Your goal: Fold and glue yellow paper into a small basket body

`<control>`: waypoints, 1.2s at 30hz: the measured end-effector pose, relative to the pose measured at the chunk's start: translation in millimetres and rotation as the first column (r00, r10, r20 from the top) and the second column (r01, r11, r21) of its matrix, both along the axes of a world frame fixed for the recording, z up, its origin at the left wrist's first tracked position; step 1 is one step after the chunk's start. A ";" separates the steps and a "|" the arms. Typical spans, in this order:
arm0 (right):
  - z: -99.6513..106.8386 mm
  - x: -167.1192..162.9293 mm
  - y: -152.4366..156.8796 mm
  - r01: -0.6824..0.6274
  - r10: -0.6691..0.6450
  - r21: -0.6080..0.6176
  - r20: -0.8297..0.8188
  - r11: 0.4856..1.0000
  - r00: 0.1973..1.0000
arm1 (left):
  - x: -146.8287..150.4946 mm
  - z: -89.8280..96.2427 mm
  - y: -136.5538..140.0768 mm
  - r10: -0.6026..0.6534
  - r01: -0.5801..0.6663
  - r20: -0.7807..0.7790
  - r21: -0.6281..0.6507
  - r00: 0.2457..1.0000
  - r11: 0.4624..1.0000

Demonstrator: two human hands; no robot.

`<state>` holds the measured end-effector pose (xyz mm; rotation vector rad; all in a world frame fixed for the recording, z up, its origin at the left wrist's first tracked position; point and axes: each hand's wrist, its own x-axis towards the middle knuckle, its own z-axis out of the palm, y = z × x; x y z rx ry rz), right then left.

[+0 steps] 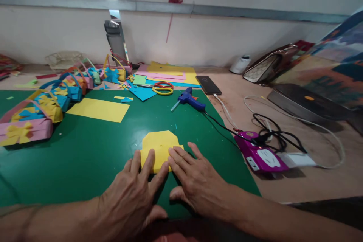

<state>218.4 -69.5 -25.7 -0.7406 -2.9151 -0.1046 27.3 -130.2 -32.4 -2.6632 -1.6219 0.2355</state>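
A folded piece of yellow paper (161,144) lies on the green mat (93,159) in front of me. Its far edge has cut corners, and a fold runs across its middle. My left hand (138,183) presses on its near left part with the fingers spread. On the right side, the fingers of my right hand (195,174) lie flat on the paper, thumb out to the side. Beyond the paper rest a blue glue gun (189,99) with a clear glue stick and scissors (163,89) with red and yellow handles.
Several small paper baskets (42,126) with flowers line the left side. A yellow paper strip (99,109) lies near them. Coloured sheets (170,73), a phone (209,84) and a grey bottle (115,39) are farther back. Cables lead to a purple power strip (261,153) at right.
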 end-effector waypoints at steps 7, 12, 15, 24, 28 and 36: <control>-5.3 -7.8 0.0 -0.027 0.035 -0.181 0.037 0.983 0.999 | 1.4 0.0 -0.1 -0.057 0.057 0.047 0.001 0.997 0.998; -0.1 -5.7 -0.5 0.010 0.028 -0.312 0.119 0.950 0.993 | -0.9 -3.6 -3.1 -0.101 0.104 0.110 -0.026 0.989 0.994; -1.8 -5.2 0.2 0.011 0.028 -0.321 0.118 0.947 0.993 | -1.4 -3.2 -1.6 -0.113 0.110 0.094 0.036 0.989 0.993; 4.4 1.6 6.2 0.046 -0.030 -0.213 0.077 0.976 0.997 | -4.9 14.3 26.1 -0.123 0.119 0.168 0.033 0.978 0.992; 18.4 -4.7 14.5 0.086 -0.081 -0.212 0.032 0.974 0.996 | -4.8 23.7 41.1 -0.106 0.104 0.180 0.019 0.978 0.994; 26.7 -25.5 51.0 0.309 -0.303 -0.194 0.061 0.931 0.951 | -11.7 14.7 70.9 -0.008 0.010 0.286 -0.006 0.958 1.000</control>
